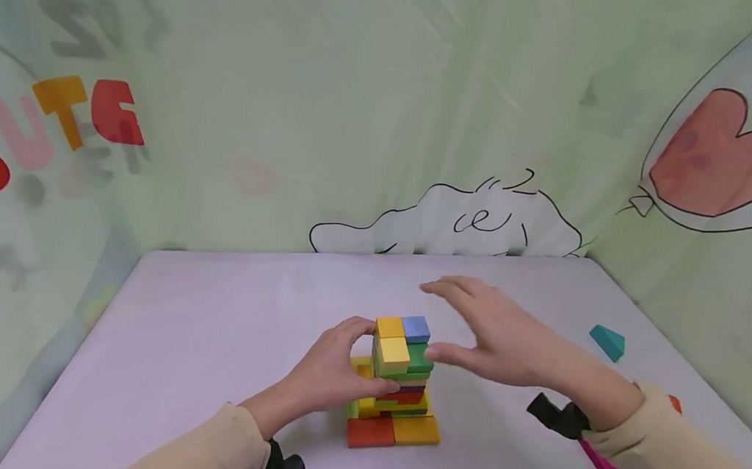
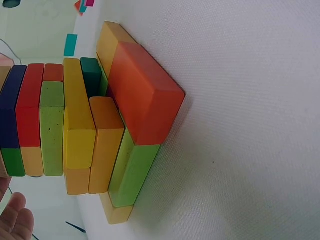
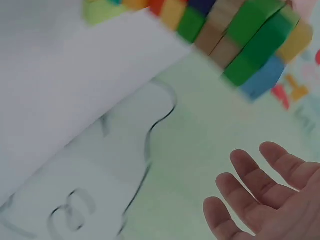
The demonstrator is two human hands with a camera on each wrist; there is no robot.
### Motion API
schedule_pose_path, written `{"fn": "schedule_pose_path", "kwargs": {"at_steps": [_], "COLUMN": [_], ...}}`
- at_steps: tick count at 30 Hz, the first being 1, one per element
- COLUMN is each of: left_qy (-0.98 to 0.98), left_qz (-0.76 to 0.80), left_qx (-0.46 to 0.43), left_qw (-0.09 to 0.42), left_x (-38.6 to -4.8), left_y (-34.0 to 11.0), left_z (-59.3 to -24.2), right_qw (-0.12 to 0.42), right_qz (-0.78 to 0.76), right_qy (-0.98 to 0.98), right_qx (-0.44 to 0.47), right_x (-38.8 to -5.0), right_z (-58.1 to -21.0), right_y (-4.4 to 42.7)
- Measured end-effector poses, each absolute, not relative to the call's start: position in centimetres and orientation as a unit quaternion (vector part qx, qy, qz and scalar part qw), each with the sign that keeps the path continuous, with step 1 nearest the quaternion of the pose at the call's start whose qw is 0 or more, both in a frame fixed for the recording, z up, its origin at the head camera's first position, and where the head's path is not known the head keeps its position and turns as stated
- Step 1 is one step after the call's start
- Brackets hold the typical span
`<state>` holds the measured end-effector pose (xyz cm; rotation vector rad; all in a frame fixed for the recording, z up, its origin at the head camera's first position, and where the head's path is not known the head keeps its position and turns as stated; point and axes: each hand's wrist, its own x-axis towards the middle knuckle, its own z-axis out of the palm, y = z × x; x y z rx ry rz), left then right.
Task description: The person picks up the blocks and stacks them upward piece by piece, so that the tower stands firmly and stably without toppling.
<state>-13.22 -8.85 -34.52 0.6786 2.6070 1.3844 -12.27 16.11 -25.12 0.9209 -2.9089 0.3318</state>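
A stacked tower (image 1: 395, 355) of coloured wooden blocks stands upright on the white table, on a base of one red block (image 1: 370, 432) and one orange block (image 1: 416, 431). On its top sit a yellow block (image 1: 390, 327) and a blue block (image 1: 416, 328). My left hand (image 1: 330, 367) holds the upper tower from the left, thumb across the front and fingers at the far side. Some of its fingertips (image 2: 17, 217) show apart from the blocks in the left wrist view. My right hand (image 1: 503, 327) hovers to the right, fingers spread, thumb close to a green block (image 1: 419, 358); contact is unclear.
On the table's right side lie a teal block (image 1: 608, 342), a magenta piece (image 1: 599, 460) and an orange piece (image 1: 675, 404), the last two partly hidden by my right arm. Printed fabric walls (image 1: 340, 119) stand behind and beside the table (image 1: 223, 313).
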Motion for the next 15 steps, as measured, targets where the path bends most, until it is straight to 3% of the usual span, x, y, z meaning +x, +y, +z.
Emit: {"fn": "schedule_pose_path", "kwargs": {"at_steps": [8, 15], "left_qy": [0.868, 0.865], "left_qz": [0.45, 0.455], "left_qx": [0.203, 0.205], "left_qw": [0.049, 0.044], "left_x": [-13.2, -13.2], "left_y": [-9.1, -9.3], "left_z": [-34.0, -34.2], "right_qw": [0.041, -0.051], "right_qz": [0.084, 0.06], "right_qy": [-0.98, -0.992], "right_qx": [0.175, 0.095], "right_x": [-13.3, -13.0], "right_z": [-28.5, -33.4], "right_y": [28.5, 38.4]}}
